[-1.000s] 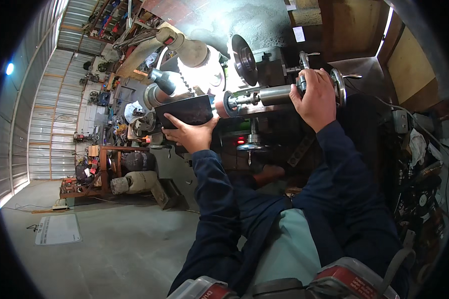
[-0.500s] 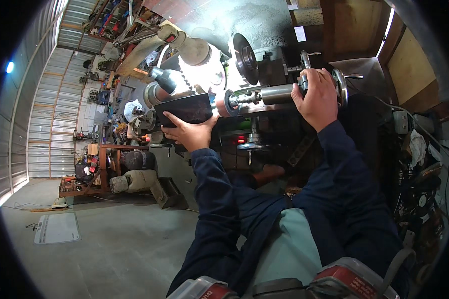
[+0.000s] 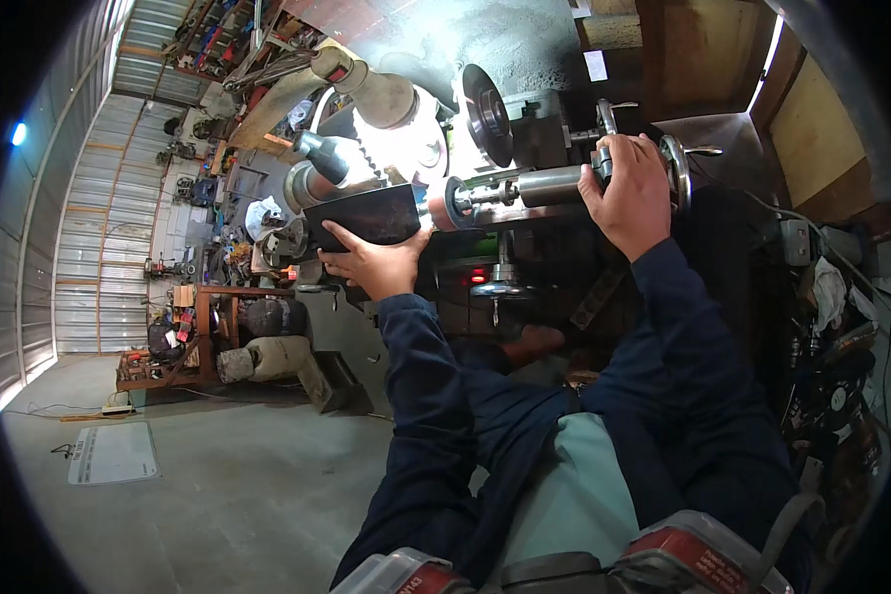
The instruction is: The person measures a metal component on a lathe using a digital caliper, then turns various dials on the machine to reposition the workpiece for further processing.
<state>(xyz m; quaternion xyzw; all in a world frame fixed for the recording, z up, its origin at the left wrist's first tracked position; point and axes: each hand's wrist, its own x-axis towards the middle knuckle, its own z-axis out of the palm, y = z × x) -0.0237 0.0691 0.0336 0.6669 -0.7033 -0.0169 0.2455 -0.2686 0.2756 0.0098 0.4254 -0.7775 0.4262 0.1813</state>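
Note:
A lathe stands in front of me. My left hand [image 3: 381, 267] grips a flat black plate [image 3: 366, 218] by its near edge, thumb and fingers spread along it. The plate is tilted and hides part of the machine behind it. Just to its right is a reddish-brown round part [image 3: 444, 203], with a drill chuck [image 3: 487, 195] facing it. The chuck sits at the end of the steel tailstock barrel [image 3: 551, 186]. My right hand [image 3: 634, 198] is closed over a lever [image 3: 604, 158] on top of the tailstock, beside its handwheel [image 3: 678, 173]. The fingers hide most of the grip.
A lit work lamp [image 3: 332, 158] shines on the lathe. Behind it is a large dark disc [image 3: 485, 117]. A smaller handwheel [image 3: 503, 289] juts out toward me. Cluttered shelving [image 3: 208, 327] is at left, with a box-shaped metal piece [image 3: 330, 384] on the floor. Dark clutter [image 3: 832, 396] lies at right.

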